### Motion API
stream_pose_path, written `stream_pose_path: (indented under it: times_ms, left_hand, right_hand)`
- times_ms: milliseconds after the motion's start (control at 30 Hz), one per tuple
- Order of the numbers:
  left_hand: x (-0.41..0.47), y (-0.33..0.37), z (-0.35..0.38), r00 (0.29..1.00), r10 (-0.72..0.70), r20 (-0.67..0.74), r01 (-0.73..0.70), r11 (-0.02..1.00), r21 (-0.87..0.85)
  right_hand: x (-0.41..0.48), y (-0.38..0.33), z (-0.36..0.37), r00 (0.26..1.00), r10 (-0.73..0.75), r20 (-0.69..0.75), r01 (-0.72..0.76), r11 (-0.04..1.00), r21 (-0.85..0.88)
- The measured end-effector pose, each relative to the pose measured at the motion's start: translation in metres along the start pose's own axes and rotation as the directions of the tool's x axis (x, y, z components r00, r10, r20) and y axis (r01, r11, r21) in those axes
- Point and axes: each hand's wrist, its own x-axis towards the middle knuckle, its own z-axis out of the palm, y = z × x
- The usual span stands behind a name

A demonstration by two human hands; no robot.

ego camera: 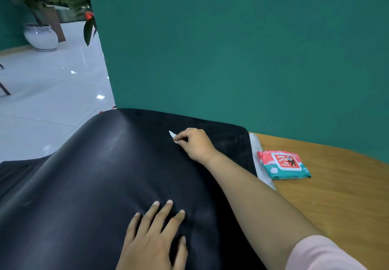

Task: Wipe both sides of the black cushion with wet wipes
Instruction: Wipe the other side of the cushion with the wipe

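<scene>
Black cushion (105, 175) lies on the wooden table (336, 196), its far edge against the green wall (231, 48). The right hand (196, 144) — fingers curled round a white wet wipe (173, 136) — rests on the cushion's far part. The left hand (153, 236) lies flat with fingers spread on its near part. A pack of wipes (283, 164) sits just right of the cushion.

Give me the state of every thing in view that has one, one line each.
black cushion: lying on the wooden table, smooth side up, humped at the left.
right hand: curled round the wet wipe, on the cushion's far part.
wet wipe: bunched in that hand, white tip showing, against the cushion.
left hand: fingers straight, pressed flat on the cushion's near part.
wipes pack: flat on the table beside the cushion, flap looks closed.
</scene>
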Motion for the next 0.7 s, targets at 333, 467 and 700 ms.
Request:
stream_pose_path:
  times_ms: [333, 467, 700]
  left_hand:
    - [0.005, 0.000, 0.004, 1.000, 0.003, -0.009, -0.003, 1.000, -0.018]
    - [0.007, 0.001, 0.002, 1.000, 0.018, 0.003, -0.018, 1.000, -0.012]
    - [0.009, 0.005, -0.003, 0.998, -0.005, 0.065, 0.011, 0.996, -0.084]
  right_hand:
    - [0.043, 0.049, -0.036, 0.869, 0.351, -0.349, -0.422, 0.894, -0.153]
    - [0.055, 0.005, -0.004, 0.909, 0.322, -0.264, -0.342, 0.939, -0.035]
    - [0.086, -0.092, 0.081, 1.000, 0.018, -0.008, -0.017, 0.999, 0.041]
